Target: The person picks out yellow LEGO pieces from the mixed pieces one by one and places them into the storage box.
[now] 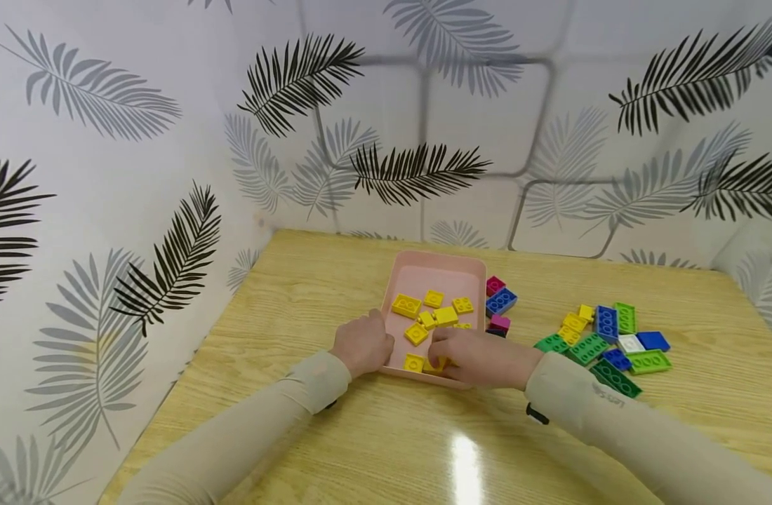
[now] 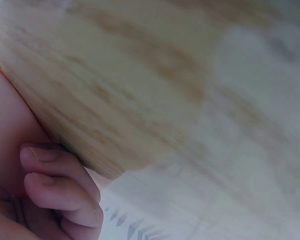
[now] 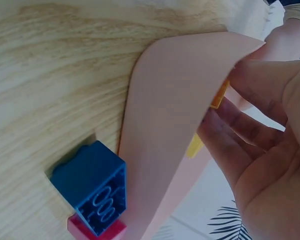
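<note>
A shallow pink tray (image 1: 439,261) lies on the table with several yellow bricks (image 1: 446,317) scattered in it. At its near left corner is my left hand (image 1: 363,344), holding the tray's side; the left wrist view shows its curled fingers (image 2: 60,192) against the pink wall (image 2: 7,120). My right hand (image 1: 477,358) reaches over the near right part of the tray. Its thumb and fingers pinch a yellow brick (image 3: 220,95) just inside the wall, partly hidden by the fingers. Another yellow brick (image 1: 414,362) lies beside that hand.
Against the tray's right side lie a blue brick (image 1: 502,302) and magenta bricks (image 1: 500,322). Farther right, a loose group holds green bricks (image 1: 588,348), a white brick (image 1: 630,344), a blue brick (image 1: 607,323) and small yellow bricks (image 1: 574,322). A leaf-patterned curtain (image 1: 462,126) borders the wooden table (image 1: 323,280).
</note>
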The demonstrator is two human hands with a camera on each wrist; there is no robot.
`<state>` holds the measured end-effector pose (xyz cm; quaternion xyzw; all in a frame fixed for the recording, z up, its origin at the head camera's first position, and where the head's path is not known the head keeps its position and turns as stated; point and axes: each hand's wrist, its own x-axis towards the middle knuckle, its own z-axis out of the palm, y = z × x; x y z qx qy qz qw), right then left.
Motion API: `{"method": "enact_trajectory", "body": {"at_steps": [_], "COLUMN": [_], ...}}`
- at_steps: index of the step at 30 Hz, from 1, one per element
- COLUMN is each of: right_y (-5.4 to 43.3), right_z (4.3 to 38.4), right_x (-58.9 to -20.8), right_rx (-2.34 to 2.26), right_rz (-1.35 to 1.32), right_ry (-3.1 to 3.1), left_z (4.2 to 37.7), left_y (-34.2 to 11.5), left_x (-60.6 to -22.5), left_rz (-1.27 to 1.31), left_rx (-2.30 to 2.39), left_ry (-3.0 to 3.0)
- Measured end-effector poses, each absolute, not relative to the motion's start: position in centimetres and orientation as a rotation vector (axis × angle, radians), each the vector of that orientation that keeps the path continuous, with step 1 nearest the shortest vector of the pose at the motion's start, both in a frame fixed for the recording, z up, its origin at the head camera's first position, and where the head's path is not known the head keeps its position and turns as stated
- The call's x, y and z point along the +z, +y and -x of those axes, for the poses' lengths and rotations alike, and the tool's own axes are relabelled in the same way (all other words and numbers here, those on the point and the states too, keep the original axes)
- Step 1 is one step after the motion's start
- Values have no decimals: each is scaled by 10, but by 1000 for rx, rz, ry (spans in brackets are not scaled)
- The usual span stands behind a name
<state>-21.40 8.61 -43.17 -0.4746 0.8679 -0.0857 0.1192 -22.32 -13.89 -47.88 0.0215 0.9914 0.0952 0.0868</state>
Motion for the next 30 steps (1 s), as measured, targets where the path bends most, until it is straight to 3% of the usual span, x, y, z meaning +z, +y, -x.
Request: {"method": "enact_trajectory", "body": {"at_steps": [30], "right_y": [110], "right_z": [208], "right_x": [-425], "right_rx": [-271], "right_rz": [1322], "right_ry": [2635], "left_z": [222], "left_y": [-137], "left_x": [-476], "left_rz": [-45], "left_rx": [267], "left_ry": [2949]}}
